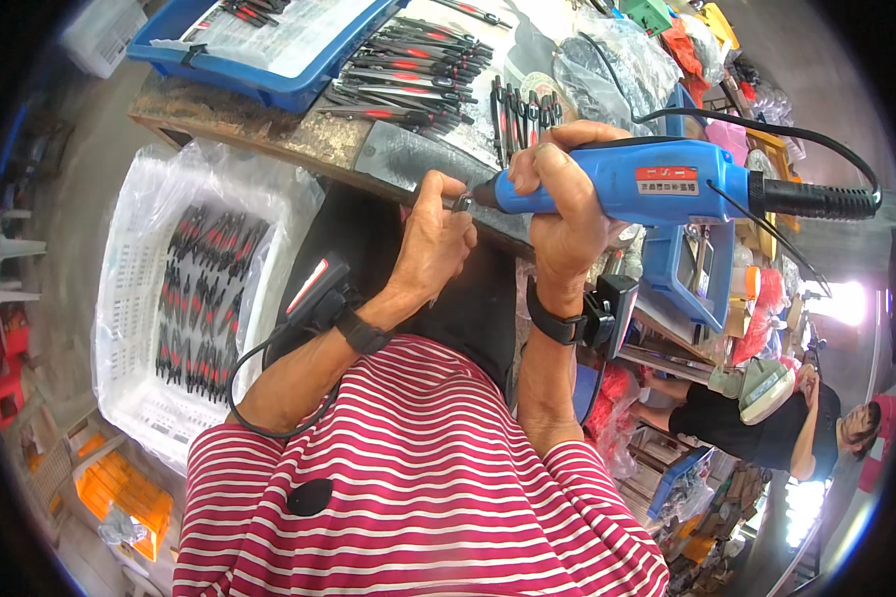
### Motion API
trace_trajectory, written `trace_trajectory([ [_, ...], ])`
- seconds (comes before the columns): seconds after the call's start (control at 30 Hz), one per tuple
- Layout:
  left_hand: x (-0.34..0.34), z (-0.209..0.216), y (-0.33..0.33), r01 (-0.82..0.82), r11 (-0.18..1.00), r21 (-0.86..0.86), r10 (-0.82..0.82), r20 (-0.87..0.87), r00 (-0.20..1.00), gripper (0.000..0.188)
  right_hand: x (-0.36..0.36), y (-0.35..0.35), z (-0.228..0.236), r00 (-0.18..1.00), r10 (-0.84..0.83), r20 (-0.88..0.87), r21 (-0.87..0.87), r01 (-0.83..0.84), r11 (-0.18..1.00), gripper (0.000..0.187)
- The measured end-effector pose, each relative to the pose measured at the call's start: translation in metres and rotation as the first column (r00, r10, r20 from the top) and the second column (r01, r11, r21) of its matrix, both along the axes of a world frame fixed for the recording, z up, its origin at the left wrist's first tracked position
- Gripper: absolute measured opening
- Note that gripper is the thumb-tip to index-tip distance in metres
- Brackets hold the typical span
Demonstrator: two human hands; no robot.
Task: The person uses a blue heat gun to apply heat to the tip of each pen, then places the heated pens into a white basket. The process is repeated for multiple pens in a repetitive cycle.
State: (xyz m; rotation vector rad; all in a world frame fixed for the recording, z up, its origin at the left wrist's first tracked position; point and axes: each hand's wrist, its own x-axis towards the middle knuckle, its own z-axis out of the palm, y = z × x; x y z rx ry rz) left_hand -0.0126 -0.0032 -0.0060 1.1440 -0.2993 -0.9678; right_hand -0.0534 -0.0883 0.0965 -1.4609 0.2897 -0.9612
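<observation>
A small assembly workshop is shown. A worn workbench (pixel 269 134) at the far side is loaded with rows of red-and-black hand tools (pixel 408 75) and a blue tray (pixel 269 85), while a white plastic crate (pixel 134 298) lined with a clear bag and filled with the same tools is set to the left. A corded blue power screwdriver (pixel 637 184) is held over the bench, and stacked bins and bagged parts are crowded at the right, where another person (pixel 777 428) is seated.

Glossy blue plastic screwdriver (pixel 627 181) — worn bench (pixel 269 134)
</observation>
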Motion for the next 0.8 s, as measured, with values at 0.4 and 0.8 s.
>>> trace_trajectory([
  [0.4,0.007,0.005,0.000,0.035,0.999,0.034,-0.035,-0.018,0.999,0.023,-0.001,-0.014,-0.003,0.983,0.178,-0.038,-0.100,-0.181,0.978,0.024],
  [0.8,0.008,0.004,0.000,0.042,0.998,0.042,-0.041,-0.007,0.999,0.023,0.023,-0.001,-0.001,0.991,-0.128,-0.023,-0.203,0.121,0.972,0.012],
])
